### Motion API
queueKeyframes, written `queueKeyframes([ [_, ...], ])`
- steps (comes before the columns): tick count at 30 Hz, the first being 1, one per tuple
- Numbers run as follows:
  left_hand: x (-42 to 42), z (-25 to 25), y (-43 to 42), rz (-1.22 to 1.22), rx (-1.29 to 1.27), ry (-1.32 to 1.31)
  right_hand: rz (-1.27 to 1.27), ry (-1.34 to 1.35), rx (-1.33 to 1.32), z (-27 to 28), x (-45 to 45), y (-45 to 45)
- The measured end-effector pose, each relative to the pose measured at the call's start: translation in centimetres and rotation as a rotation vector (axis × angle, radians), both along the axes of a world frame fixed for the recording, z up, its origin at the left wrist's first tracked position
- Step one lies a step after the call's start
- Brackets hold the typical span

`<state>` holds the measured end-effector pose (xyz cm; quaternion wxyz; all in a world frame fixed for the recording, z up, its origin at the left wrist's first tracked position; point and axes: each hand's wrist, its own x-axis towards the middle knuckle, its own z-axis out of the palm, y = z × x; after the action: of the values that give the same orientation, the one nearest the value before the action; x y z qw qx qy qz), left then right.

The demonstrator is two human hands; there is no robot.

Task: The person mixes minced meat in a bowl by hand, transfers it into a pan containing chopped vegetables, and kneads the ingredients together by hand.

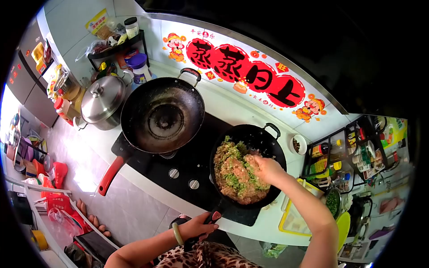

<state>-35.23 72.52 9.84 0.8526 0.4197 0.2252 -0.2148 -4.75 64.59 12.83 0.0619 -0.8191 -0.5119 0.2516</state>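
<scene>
- Work location: the wok sat at the right end of the cooktop, with its handle pointing toward the front edge of the counter.
- Workpiece: the mixture of pale mince and green pieces was in the wok, piled mainly toward its left and front walls; bare metal showed along the rear and right.
- Left hand: grasped the handle near the counter's front edge, fingers wrapped around it.
- Right hand: entered from the wok's right side, fingers in contact with the mixture and partly buried. Whether they were clenched on a portion or spread could not be told.
- Completed, judged from the present state: mince and greens were combined in one vessel, and blending was under way.
- Outstanding, in judgement: blending appeared partial. Green patches stood at the near centre and upper left, while a pinkish, largely green-free lump occupied the middle; an even distribution had not yet been reached.
- Unresolved: a small bowl of dark pieces stood near the counter's rear edge, right of the wok. Chopped greens lay just beyond the right edge of the cutting board. Whether either belonged to the mixture could not be determined.
- Heat: burner status beneath the wok was not visible.
</scene>
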Motion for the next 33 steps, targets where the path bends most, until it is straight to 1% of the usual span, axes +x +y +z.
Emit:
queueKeyframes([
  [1, 0.1, -0.1, 0.0, 0.003, -0.005, -0.003, -0.001, -0.037, -0.002, 0.4, -0.7, -0.1],
  [2, 0.1, -0.1, 0.1, 0.000, -0.006, -0.007, 0.111, -0.036, -0.200, 1.3, -0.9, -0.4],
  [3, 0.1, 0.0, 0.1, -0.003, 0.011, -0.012, 0.109, -0.037, -0.203, 2.5, -1.5, -0.5],
  [5, 0.1, 0.0, -0.1, 0.002, 0.017, -0.017, 0.362, -0.256, -0.029, 5.1, -2.9, -0.6],
  [6, 0.1, 0.0, -0.1, 0.005, 0.006, -0.022, 0.371, -0.171, -0.096, 6.3, -3.0, 0.3],
  [7, 0.2, 0.1, 0.1, 0.009, -0.001, -0.025, 0.383, -0.170, -0.098, 6.6, -2.8, 1.7],
  [9, 0.1, 0.1, 0.1, 0.014, 0.001, -0.006, 0.626, -0.222, -0.145, 6.6, -2.5, 4.3],
  [10, 0.1, 0.2, 0.0, 0.007, 0.004, 0.009, 0.731, -0.259, -0.055, 5.0, -1.6, 5.5],
  [11, 0.1, 0.3, 0.0, 0.020, -0.001, 0.018, 0.787, -0.230, -0.063, 3.3, -0.7, 6.7],
  [13, 0.1, 0.6, 0.1, 0.009, 0.002, 0.000, 0.719, -0.144, -0.345, 2.0, -0.4, 9.3],
  [14, 0.1, 0.7, 0.1, 0.019, -0.007, 0.013, 0.662, -0.184, -0.337, 0.3, 0.5, 9.5],
  [15, 0.1, 0.9, 0.1, 0.025, -0.013, 0.013, 0.661, -0.135, -0.413, 0.9, 1.0, 10.1],
  [17, 0.0, 1.0, 0.1, 0.028, -0.013, 0.010, 0.482, -0.072, -0.387, -1.9, 2.9, 9.4],
  [18, 0.0, 1.0, 0.1, 0.031, -0.018, 0.013, 0.483, -0.076, -0.384, -2.1, 3.0, 9.8],
  [20, -0.1, 1.2, 0.1, 0.031, -0.019, 0.011, 0.361, -0.019, -0.775, -2.2, 3.2, 10.5],
  [21, -0.1, 1.2, 0.2, 0.031, -0.014, -0.002, 0.357, -0.026, -0.770, -2.4, 3.1, 10.3],
  [23, -0.2, 1.0, 0.3, 0.024, -0.010, -0.020, 0.220, -0.098, -0.708, -2.7, 2.8, 8.8],
  [24, -0.1, 0.8, 0.3, 0.017, -0.014, -0.024, 0.237, -0.050, -0.597, -1.7, 2.6, 7.7],
  [25, 0.0, 0.6, 0.4, 0.010, -0.017, -0.032, 0.219, -0.057, -0.594, -1.3, 2.4, 6.4],
  [27, 0.1, 0.4, 0.4, 0.000, -0.006, -0.041, 0.158, -0.084, -0.251, -0.6, 1.8, 3.8],
  [28, 0.1, 0.3, 0.3, 0.005, -0.002, -0.036, 0.153, -0.079, -0.223, -0.2, 1.5, 2.7],
  [30, 0.1, -0.4, 0.1, 0.005, 0.005, -0.055, 0.092, 0.116, -0.115, 0.4, 0.8, 1.1],
  [31, 0.0, -0.8, 0.0, 0.017, 0.005, -0.063, 0.238, 0.014, -0.089, 2.1, -0.1, 0.6],
  [32, 0.0, -1.1, 0.0, 0.013, 0.004, -0.066, 0.234, 0.011, -0.090, 3.8, -1.4, 0.3],
  [33, -0.1, -1.4, -0.1, 0.025, -0.016, -0.076, 0.308, -0.069, -0.102, 5.5, -3.0, 0.3],
])
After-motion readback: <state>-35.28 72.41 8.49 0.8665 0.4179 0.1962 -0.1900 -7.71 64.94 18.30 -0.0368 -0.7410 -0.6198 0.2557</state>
